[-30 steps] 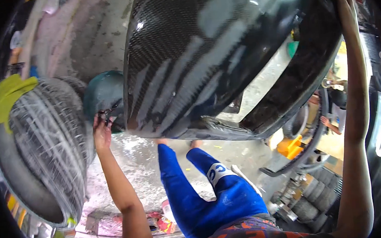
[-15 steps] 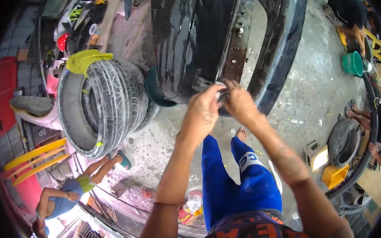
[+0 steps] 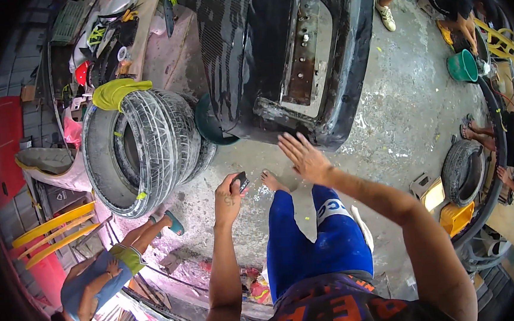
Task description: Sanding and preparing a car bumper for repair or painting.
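A large black car body panel [image 3: 267, 52] fills the upper middle, with a glossy, wet-streaked surface and a carbon-weave patch on its left. A long opening with a bolt-dotted strip runs through it. My right hand [image 3: 309, 161] is at its near lower edge, fingers stretched out and flat; whether the fingertips touch the edge I cannot tell. Lower and to the left, away from the panel, my left hand [image 3: 228, 199] is closed around a small dark flat piece [image 3: 243, 182] with pale print. Its exact kind does not show.
A stack of dusty tyres [image 3: 154, 144] with a yellow-green cloth [image 3: 118, 94] stands left of the panel, beside a dark green tub [image 3: 210, 125]. A person [image 3: 98, 276] stands at lower left. Right are a green bucket [image 3: 462, 66], a tyre [image 3: 463, 173], a yellow crate [image 3: 456, 219] and other people.
My hands were together at the panel's near corner and have come apart. The left has drawn down and left with the dark piece; the right has opened flat. More of the panel shows.
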Demonstrator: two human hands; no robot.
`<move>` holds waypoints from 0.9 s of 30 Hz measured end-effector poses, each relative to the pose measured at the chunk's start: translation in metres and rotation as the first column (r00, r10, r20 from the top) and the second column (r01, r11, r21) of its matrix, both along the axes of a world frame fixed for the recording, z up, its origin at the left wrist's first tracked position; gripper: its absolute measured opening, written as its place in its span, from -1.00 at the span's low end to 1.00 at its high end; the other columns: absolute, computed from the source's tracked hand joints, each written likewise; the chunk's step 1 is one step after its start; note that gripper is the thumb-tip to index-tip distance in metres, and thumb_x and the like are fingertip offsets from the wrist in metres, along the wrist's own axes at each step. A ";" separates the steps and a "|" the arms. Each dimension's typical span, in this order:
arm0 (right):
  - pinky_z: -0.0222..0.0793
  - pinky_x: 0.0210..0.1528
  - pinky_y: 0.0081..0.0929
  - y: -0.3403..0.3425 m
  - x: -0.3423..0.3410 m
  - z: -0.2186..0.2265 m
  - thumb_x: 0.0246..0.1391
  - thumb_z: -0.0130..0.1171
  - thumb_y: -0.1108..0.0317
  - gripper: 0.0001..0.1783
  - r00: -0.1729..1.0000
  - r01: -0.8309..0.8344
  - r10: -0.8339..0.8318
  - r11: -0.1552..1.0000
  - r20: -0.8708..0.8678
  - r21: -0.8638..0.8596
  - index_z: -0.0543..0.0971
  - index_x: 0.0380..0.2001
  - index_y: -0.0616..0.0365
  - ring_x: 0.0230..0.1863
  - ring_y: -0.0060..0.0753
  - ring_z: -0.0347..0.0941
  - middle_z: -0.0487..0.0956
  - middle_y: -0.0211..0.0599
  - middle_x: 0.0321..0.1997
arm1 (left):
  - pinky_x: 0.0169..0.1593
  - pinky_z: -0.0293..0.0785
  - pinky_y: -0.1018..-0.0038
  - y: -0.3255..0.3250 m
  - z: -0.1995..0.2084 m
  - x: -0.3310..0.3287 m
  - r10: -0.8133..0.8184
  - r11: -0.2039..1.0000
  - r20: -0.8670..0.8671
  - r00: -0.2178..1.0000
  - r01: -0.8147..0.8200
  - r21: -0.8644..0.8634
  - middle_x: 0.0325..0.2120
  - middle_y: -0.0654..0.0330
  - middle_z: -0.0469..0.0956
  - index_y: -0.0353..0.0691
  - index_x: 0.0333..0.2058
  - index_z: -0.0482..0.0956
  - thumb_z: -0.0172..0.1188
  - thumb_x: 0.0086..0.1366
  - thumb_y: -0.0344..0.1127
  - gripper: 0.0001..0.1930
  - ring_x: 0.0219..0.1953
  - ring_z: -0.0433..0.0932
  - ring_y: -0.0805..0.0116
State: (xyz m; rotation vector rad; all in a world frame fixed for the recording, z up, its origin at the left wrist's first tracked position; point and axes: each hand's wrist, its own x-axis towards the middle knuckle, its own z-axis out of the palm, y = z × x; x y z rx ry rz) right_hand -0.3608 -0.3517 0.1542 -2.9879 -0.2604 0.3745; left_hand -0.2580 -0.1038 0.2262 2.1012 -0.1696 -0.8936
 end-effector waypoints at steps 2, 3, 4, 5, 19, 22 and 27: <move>-0.48 0.49 -0.21 -0.006 0.027 -0.008 0.10 0.00 0.02 -0.08 0.996 -0.082 0.084 0.994 0.022 -0.073 -0.07 0.39 0.27 0.53 -0.24 -0.37 -0.18 -0.23 0.52 | -0.30 0.59 0.47 0.020 -0.017 0.001 0.019 1.000 -0.055 0.998 -0.019 0.002 -0.28 0.00 0.59 -0.38 -0.07 0.48 -0.08 0.37 -0.45 -0.76 -0.35 0.65 0.29; -0.48 0.49 -0.21 -0.005 0.032 -0.012 0.10 0.00 0.02 -0.08 0.997 -0.079 0.080 0.993 0.008 -0.085 -0.07 0.39 0.27 0.53 -0.24 -0.37 -0.18 -0.23 0.52 | -0.31 0.59 0.48 0.028 -0.027 0.003 0.046 0.999 -0.095 0.994 -0.046 0.008 -0.28 0.00 0.59 -0.37 -0.07 0.49 -0.08 0.36 -0.47 -0.76 -0.36 0.66 0.29; -0.49 0.50 -0.23 -0.002 0.038 -0.018 0.11 -0.03 0.05 -0.12 0.982 -0.186 0.187 0.963 -0.011 -0.195 -0.04 0.38 0.27 0.53 -0.25 -0.37 -0.18 -0.22 0.52 | -0.34 0.56 0.46 0.045 -0.039 0.005 0.051 0.998 -0.091 0.995 -0.053 -0.019 -0.33 0.01 0.60 -0.35 -0.07 0.49 -0.05 0.35 -0.46 -0.77 -0.38 0.65 0.29; -0.49 0.50 -0.25 -0.007 0.039 -0.025 0.12 -0.05 0.08 -0.16 0.955 -0.294 0.295 0.906 -0.045 -0.306 0.00 0.37 0.26 0.53 -0.26 -0.36 -0.17 -0.22 0.52 | -0.34 0.56 0.46 0.050 -0.046 0.008 0.063 0.997 -0.101 0.993 -0.067 -0.034 -0.33 0.01 0.60 -0.35 -0.07 0.49 -0.05 0.35 -0.46 -0.77 -0.38 0.65 0.29; 0.50 -0.27 -0.43 -0.036 0.106 0.070 0.06 0.18 0.53 -0.80 0.727 0.479 -0.683 0.580 0.073 0.659 0.59 -0.20 0.26 -0.32 -0.24 0.59 0.59 -0.12 -0.28 | -0.36 0.57 0.52 0.139 -0.094 0.037 0.063 0.996 -0.210 0.976 -0.075 -0.049 -0.37 0.07 0.59 -0.37 -0.11 0.49 -0.04 0.38 -0.40 -0.79 -0.41 0.63 0.39; 0.50 -0.27 -0.50 -0.056 0.109 0.057 0.10 0.19 0.48 -0.80 0.738 0.523 -0.674 0.534 -0.039 0.664 0.61 -0.18 0.27 -0.35 -0.40 0.61 0.65 -0.12 -0.33 | -0.44 0.51 0.49 0.148 -0.097 0.034 0.051 0.997 -0.162 0.986 -0.060 -0.048 -0.40 0.06 0.58 -0.35 -0.14 0.50 -0.02 0.37 -0.42 -0.82 -0.46 0.63 0.36; 0.49 -0.24 -0.51 -0.066 0.120 0.054 0.12 0.20 0.37 -0.77 0.773 0.603 -0.558 0.499 -0.301 0.623 0.63 -0.20 0.27 -0.32 -0.43 0.61 0.67 -0.12 -0.33 | -0.41 0.51 0.47 0.159 -0.103 0.029 0.035 0.999 -0.171 0.985 -0.039 -0.020 -0.42 0.04 0.58 -0.35 -0.15 0.51 -0.01 0.36 -0.39 -0.80 -0.44 0.63 0.33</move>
